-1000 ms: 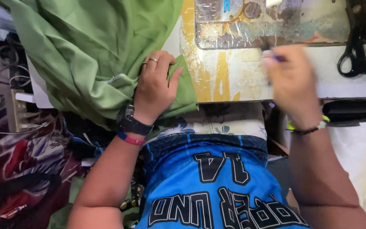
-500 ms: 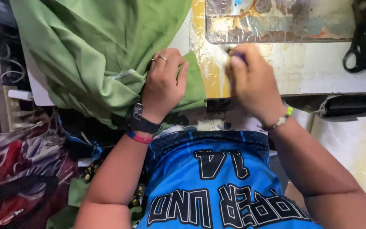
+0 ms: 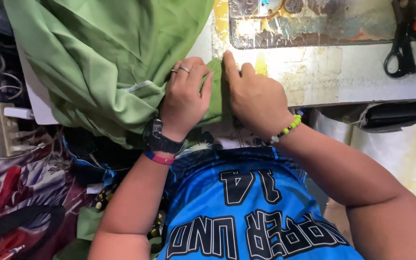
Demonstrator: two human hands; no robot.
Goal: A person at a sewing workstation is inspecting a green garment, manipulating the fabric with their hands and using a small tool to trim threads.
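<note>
While the large piece of soft green fabric (image 3: 107, 58) fills the upper left of the frame and hangs down over the table edge, its lower right corner is caught between the two hands near the centre. The left hand (image 3: 185, 98), with a ring on one finger and a black wristwatch (image 3: 160, 137) above a red and blue band, lies on the cloth with its fingers curled and pinches the folded edge. The right hand (image 3: 253, 98), wearing a bracelet of green and white beads (image 3: 285, 130), touches the same edge just beside it; its fingers are bent, the forefinger points up, and I cannot tell if it truly grips. Under them is the worn white table top (image 3: 362, 77). Black-handled scissors (image 3: 405, 41) lie at the upper right, well apart.
</note>
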